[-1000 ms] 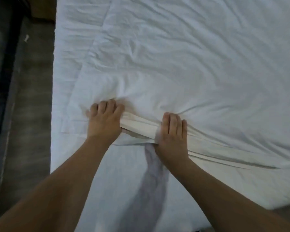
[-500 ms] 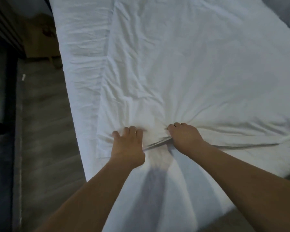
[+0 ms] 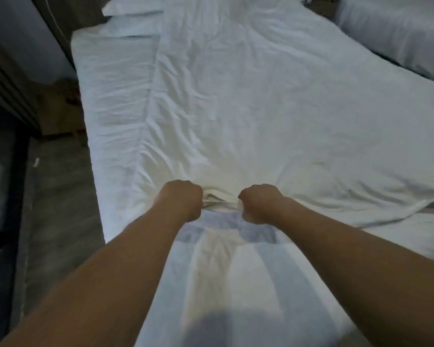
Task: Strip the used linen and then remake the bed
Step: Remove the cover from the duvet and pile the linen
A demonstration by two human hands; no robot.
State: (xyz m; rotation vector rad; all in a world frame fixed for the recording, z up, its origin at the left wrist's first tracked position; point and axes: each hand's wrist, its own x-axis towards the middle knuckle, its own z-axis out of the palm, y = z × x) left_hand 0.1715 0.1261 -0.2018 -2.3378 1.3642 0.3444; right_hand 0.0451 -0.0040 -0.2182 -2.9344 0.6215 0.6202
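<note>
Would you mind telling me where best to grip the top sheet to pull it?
Grip the top sheet along its bunched near edge, from the foot side, as the left hand and right hand do. The creases fan out from there, so I'd expect an even pull.

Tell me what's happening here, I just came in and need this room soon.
A person is working on the bed. The left hand and right hand each grip the bunched near edge of a white cover spread over the sheet. Pillows lie at the far end.
</note>
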